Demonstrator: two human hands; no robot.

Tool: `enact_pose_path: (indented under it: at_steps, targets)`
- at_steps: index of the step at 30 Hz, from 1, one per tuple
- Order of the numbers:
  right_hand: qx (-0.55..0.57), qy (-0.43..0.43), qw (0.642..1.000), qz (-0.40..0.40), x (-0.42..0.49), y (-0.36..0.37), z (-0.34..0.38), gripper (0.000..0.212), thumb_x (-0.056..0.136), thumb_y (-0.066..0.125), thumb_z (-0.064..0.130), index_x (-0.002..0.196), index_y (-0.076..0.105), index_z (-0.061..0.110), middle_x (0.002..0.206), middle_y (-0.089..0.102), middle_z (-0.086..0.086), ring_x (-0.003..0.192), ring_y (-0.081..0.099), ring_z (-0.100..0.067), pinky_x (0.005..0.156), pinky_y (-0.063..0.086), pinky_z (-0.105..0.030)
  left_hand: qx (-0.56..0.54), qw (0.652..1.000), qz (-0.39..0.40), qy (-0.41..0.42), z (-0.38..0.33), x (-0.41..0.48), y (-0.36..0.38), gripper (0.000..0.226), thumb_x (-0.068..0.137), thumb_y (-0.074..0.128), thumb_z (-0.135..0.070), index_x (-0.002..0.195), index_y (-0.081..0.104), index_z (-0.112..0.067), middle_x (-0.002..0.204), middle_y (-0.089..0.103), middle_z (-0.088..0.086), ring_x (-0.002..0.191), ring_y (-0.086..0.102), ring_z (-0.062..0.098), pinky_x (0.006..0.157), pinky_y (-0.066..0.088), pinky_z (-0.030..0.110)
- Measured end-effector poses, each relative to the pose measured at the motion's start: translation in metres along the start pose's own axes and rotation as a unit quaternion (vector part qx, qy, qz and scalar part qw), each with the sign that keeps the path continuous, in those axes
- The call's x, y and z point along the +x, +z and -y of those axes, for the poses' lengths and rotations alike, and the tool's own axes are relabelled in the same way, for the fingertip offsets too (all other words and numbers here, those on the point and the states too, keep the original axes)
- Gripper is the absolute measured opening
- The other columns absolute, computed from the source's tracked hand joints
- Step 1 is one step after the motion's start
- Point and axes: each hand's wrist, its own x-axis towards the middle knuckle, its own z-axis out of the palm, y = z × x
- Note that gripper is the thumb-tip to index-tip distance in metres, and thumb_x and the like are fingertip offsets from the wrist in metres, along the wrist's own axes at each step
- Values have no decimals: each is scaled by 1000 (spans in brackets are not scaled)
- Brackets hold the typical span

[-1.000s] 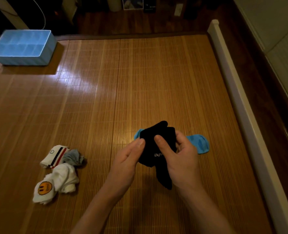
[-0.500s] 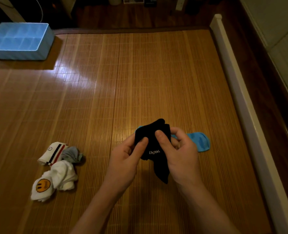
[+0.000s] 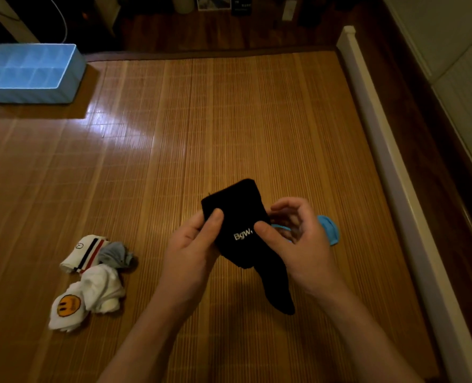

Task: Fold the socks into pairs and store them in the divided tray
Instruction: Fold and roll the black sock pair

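A black sock (image 3: 240,217) with white lettering hangs above the bamboo mat, its toe end drooping toward me. My left hand (image 3: 193,250) pinches its left edge with the thumb on top. My right hand (image 3: 295,239) presses its thumb on the sock's right edge, while its fingers curl loosely off to the right. A light blue sock (image 3: 330,229) lies on the mat beneath, mostly hidden by my right hand. The blue divided tray (image 3: 32,73) stands at the far left corner.
A small pile lies at the left: a white sock with dark and red stripes (image 3: 84,252), a grey sock (image 3: 115,254) and a white sock with a yellow smiley face (image 3: 74,302). A white rail (image 3: 389,167) borders the mat on the right.
The black sock's cuff has spread flatter and wider between my hands. My right fingers have loosened and opened away from the sock. The camera tilted slightly.
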Motion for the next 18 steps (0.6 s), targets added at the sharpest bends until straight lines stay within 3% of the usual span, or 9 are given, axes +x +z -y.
enact_pose_path:
  at_steps: [4,6,8,10,13,18]
  targets:
    - [-122,20,987,98,-8,-12,-19,37,79,82,40,110,66,31,117,66,14,116,62,-7,102,50,-41,-23,1000,-17,10,-7,6,2,32,102,51,-30,123,73,-18,123,73,11,111,71,24,80,58,27]
    - [-177,25,975,132,-10,-14,-28,31,84,80,33,113,69,29,118,61,15,114,59,-6,99,51,-38,-20,999,-25,14,-9,10,3,31,101,52,-29,120,74,-19,120,74,9,109,72,21,78,58,26]
    - [-200,18,971,126,-10,-15,-33,15,88,75,23,102,74,21,110,59,10,103,59,-7,90,53,-35,-17,999,-32,17,-11,13,4,31,99,53,-30,118,74,-19,118,75,7,107,72,20,78,58,26]
    - [-185,32,974,125,-8,-17,-35,5,88,71,13,84,70,10,93,60,3,84,61,-14,78,55,-39,-16,999,-41,18,-12,17,4,30,97,53,-30,116,74,-19,115,76,6,105,73,18,77,59,26]
    - [-140,76,978,138,-5,-23,-38,15,87,64,1,74,59,1,67,56,-2,61,53,-16,61,45,-40,-16,999,-46,15,-12,19,5,29,97,53,-29,114,76,-19,114,76,6,105,73,19,79,59,27]
    - [-144,85,976,141,-4,-19,-37,20,93,61,5,79,64,18,71,62,2,66,59,-16,65,51,-42,-15,1000,-20,5,-14,15,10,33,101,52,-29,123,72,-16,123,72,11,111,71,25,82,59,31]
